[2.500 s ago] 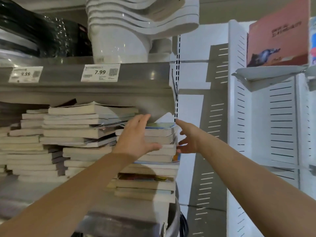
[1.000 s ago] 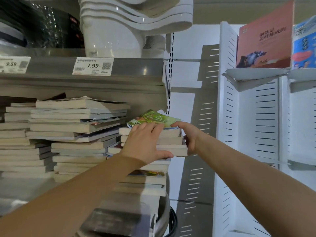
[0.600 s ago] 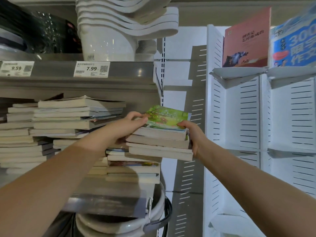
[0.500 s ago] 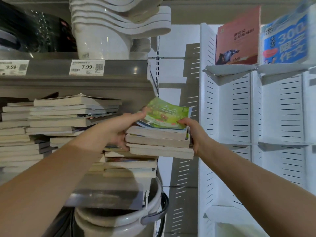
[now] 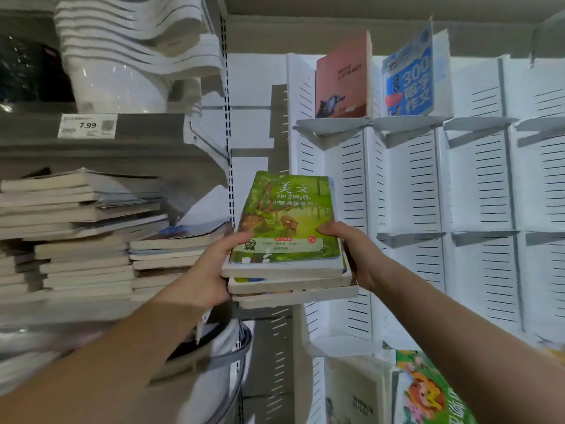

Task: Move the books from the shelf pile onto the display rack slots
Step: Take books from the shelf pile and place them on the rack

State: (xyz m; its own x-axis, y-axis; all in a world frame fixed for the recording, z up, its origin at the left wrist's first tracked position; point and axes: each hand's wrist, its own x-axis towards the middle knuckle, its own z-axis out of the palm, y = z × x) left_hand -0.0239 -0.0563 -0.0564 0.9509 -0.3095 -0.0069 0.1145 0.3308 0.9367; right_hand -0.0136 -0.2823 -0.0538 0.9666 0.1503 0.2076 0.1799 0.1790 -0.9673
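I hold a small stack of three books (image 5: 290, 270) in mid-air between the shelf and the rack; its top book has a green forest cover (image 5: 287, 218). My left hand (image 5: 211, 270) grips the stack's left edge with the thumb on top. My right hand (image 5: 354, 255) grips the right edge in the same way. The shelf pile of books (image 5: 85, 234) lies flat at the left. The white display rack (image 5: 477, 185) stands to the right, with a red book (image 5: 342, 78) and a blue book (image 5: 409, 81) upright in its top slots.
Stacked white basins (image 5: 128, 56) sit on the upper grey shelf above a 7.99 price tag (image 5: 87, 126). A white bucket (image 5: 220, 362) stands below the pile. Two colourful books (image 5: 428, 393) fill lower rack slots. Grey ledges (image 5: 409, 237) mark bare rack slots.
Both hands closed on the top three books, lifted them off the shelf pile and carried them right toward the rack. The view has swung right too.
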